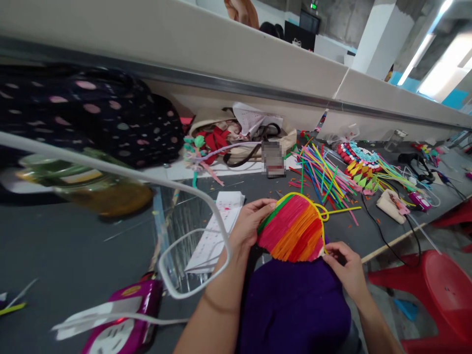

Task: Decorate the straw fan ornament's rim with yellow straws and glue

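A striped pipe-cleaner craft piece [293, 228] in green, pink, orange and red is held up above a dark purple cloth [295, 309] on my lap. My left hand [254, 221] grips its left edge, thumb on the near face. At the lower right corner my right hand [341, 263] pinches the edge, where a small pale spot shows. A yellow pipe cleaner [323, 223] runs along the top and right side. It makes a loop at the upper right, and its loose end sticks out to the right.
Many coloured pipe cleaners [328, 179] are heaped behind the piece, near a beaded ornament [359, 160]. White folded papers [217, 231] lie to the left. A white cable [206, 196] crosses the view above a purple power strip [125, 314]. A red stool [448, 280] stands at right.
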Available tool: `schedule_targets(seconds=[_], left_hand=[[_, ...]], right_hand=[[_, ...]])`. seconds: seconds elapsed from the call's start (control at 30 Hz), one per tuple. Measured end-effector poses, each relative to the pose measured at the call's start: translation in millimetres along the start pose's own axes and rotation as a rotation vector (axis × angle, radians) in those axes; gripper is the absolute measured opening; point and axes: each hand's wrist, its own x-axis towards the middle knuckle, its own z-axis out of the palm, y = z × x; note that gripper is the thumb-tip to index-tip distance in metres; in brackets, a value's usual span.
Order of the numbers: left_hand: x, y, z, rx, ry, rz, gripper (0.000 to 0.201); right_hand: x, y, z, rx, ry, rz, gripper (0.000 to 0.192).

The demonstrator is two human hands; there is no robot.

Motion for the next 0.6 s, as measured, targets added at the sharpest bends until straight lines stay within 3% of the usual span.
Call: schedule_targets(seconds=[0.6], left_hand=[[1.2,1.1,-2.8,-0.060,-0.008,-0.014,0.031]], right_hand=[[-6.5,-6.1,2.4,-0.177,-0.053,-0.046,0.014]])
